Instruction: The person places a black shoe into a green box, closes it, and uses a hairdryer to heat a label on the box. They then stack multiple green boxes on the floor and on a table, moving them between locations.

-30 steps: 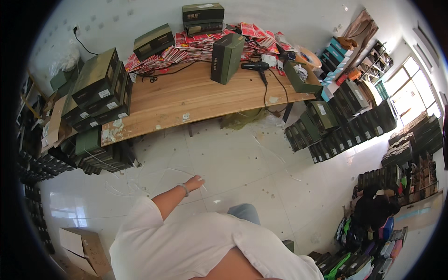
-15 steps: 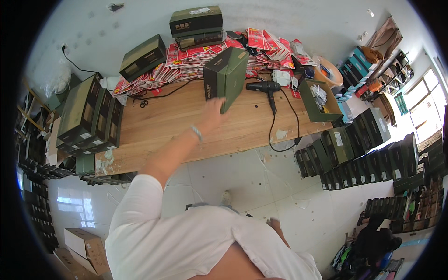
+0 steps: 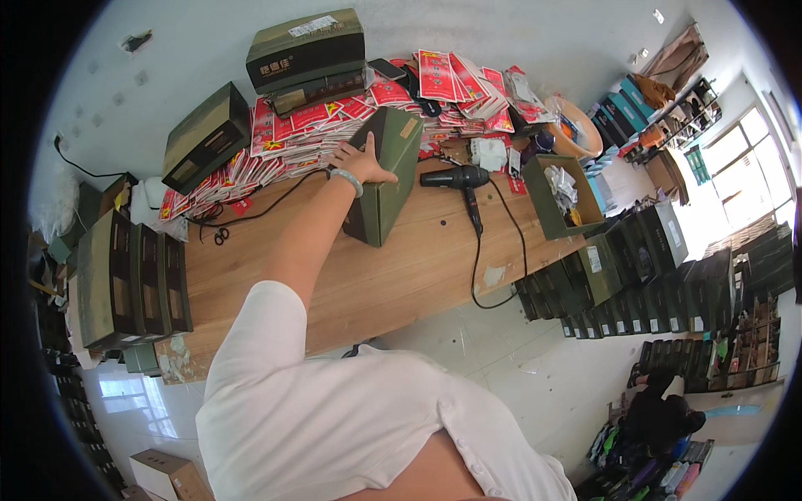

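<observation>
l. hand (image 3: 364,165) w/ fingers spread — green box (image 3: 402,163) under thumb, some fingertips past edge

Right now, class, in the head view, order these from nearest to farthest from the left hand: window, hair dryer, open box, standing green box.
1. Standing green box: at the left hand.
2. Hair dryer: rightward, on the table.
3. Open box: table's right end.
4. Window: far right.

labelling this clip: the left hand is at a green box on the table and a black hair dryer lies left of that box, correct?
Wrong side: the head view shows the black hair dryer lying right of the green box. The left hand is at that box on the table.
</observation>
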The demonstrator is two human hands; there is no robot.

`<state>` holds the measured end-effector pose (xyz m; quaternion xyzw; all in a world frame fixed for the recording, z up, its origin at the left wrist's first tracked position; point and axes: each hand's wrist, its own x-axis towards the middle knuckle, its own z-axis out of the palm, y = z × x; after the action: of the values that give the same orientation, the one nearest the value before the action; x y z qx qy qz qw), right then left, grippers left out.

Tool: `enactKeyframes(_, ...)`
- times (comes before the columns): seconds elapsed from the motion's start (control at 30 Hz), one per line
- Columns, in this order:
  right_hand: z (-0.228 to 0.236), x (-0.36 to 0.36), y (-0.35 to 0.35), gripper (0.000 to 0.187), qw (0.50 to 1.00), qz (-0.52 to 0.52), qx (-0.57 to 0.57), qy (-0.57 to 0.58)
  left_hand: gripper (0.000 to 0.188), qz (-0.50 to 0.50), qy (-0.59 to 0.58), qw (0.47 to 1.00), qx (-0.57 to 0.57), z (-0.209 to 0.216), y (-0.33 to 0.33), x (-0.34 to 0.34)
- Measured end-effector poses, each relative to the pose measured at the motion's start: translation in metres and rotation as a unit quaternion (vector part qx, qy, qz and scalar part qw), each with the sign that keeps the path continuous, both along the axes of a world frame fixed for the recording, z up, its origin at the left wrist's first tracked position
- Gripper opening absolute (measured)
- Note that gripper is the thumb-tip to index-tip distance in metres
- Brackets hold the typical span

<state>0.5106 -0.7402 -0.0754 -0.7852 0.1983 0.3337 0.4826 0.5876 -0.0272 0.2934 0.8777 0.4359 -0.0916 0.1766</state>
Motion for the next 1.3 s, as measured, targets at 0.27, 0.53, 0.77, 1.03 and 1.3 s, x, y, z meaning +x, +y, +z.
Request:
enactKeyframes(0.27,-0.021,0.038,0.043,0.031,0.996,0.051,-0.01,0.068,0.118,0.024,-0.079,0.996,0.032,-0.007,-0.002,-0.05)
enactKeyframes(0.53,-0.063,0.214,0.113,0.028,0.962,0.265,0.041,0.054,0.125,0.182,-0.179,0.966,0.048,-0.02,-0.132,-0.198)
enactKeyframes(0.77,-0.058,0.304,0.277,0.028,0.843,0.53,0.003,0.092,0.123,0.555,-0.413,0.721,0.029,-0.127,-0.347,-0.283)
enactKeyframes(1.03,-0.02,0.162,0.455,0.029,0.633,0.769,-0.007,0.094,0.119,0.741,-0.613,0.252,-0.109,-0.099,-0.542,-0.342)
enactKeyframes(1.3,0.013,-0.063,0.458,0.03,0.431,0.897,-0.026,0.093,0.123,0.755,-0.624,-0.176,0.097,-0.215,-0.668,-0.402)
